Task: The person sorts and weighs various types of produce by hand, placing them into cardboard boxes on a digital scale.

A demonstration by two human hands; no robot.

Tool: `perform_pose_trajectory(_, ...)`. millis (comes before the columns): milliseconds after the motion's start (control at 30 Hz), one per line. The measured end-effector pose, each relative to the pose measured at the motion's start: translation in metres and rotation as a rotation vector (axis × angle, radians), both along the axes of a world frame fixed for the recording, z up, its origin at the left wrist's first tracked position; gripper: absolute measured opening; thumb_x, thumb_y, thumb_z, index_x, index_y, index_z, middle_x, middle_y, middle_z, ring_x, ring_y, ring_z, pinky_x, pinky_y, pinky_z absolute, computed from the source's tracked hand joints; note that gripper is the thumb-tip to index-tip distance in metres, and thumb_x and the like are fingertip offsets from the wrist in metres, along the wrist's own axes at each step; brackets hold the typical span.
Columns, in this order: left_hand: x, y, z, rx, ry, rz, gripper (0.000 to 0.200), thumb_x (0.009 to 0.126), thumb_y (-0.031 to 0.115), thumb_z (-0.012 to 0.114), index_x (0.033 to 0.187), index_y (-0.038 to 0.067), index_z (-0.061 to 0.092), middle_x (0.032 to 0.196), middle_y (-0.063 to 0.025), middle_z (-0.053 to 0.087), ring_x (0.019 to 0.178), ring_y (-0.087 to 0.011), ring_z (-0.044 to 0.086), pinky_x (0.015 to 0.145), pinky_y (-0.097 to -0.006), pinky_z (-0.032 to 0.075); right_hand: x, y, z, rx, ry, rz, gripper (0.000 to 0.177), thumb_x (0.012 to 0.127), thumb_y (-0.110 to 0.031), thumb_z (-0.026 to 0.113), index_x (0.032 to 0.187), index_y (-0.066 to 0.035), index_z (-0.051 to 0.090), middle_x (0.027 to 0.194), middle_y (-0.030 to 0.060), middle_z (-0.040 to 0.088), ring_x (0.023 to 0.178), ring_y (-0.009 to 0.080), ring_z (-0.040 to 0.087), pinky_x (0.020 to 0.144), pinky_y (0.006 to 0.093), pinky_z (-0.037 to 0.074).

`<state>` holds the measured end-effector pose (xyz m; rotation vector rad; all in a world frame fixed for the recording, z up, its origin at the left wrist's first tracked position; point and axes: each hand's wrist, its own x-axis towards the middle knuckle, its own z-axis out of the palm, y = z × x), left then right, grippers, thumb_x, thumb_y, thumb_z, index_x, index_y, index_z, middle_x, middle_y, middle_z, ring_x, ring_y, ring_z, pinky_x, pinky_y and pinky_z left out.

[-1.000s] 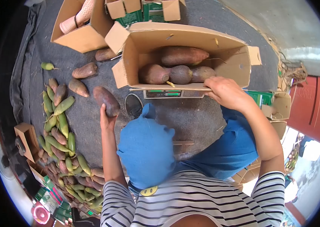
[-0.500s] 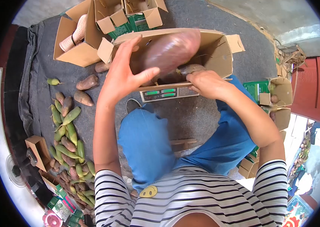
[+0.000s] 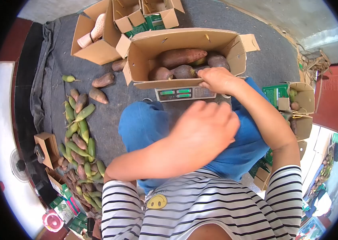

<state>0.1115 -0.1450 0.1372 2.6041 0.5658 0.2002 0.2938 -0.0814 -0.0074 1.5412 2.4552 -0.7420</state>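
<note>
My right hand (image 3: 219, 81) grips the near wall of a cardboard box (image 3: 145, 84), its fingers bent over the top edge. Inside the box lie several dark reddish radish-like roots (image 3: 182, 58), a long one along the back and shorter ones in front. The box rests on a digital scale (image 3: 185, 94) with lit green displays. My left hand (image 3: 205, 128), slightly blurred, is closed with curled fingers over my lap, on the near side of the scale. Its palm is hidden, so whether anything is in it does not show.
Green and reddish roots (image 3: 83, 150) lie heaped on the dark floor cloth at left. Open cardboard boxes (image 3: 97, 56) stand at the back left, one holding a pinkish mesh-like object (image 3: 93, 32). More boxes with roots (image 3: 300, 104) are at right.
My left hand has left the box and come down towards my lap. The large reddish root it was handling now lies in the box. My right hand stays at the near wall.
</note>
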Motion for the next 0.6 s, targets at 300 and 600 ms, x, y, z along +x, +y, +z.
perform_pose_trajectory(300, 0.059, -0.004, -0.124, 0.249, 0.426, 0.013, 0.022, 0.076, 0.016, 0.060, 0.095, 0.006, 0.064, 0.090, -0.0119, 0.063, 0.085, -0.0256, 0.061, 0.072, -0.0396, 0.045, 0.025, 0.004, 0.030, 0.100, 0.161, -0.116, 0.044, 0.089, -0.046, 0.050, 0.091, -0.002, 0.058, 0.089, 0.0175, 0.061, 0.086, 0.0347, 0.059, 0.073, 0.0437, 0.046)
perform_pose_trajectory(600, 0.087, 0.002, -0.142, 0.249, 0.455, 0.078, 0.024, 0.083, 0.020, 0.057, 0.101, 0.007, 0.067, 0.109, -0.0152, 0.062, 0.103, -0.0319, 0.058, 0.081, -0.0483, 0.043, 0.020, 0.001, 0.012, 0.044, 0.086, -0.011, 0.033, 0.087, -0.035, 0.056, 0.092, -0.003, 0.059, 0.090, 0.0177, 0.062, 0.088, 0.0352, 0.059, 0.077, 0.0446, 0.046)
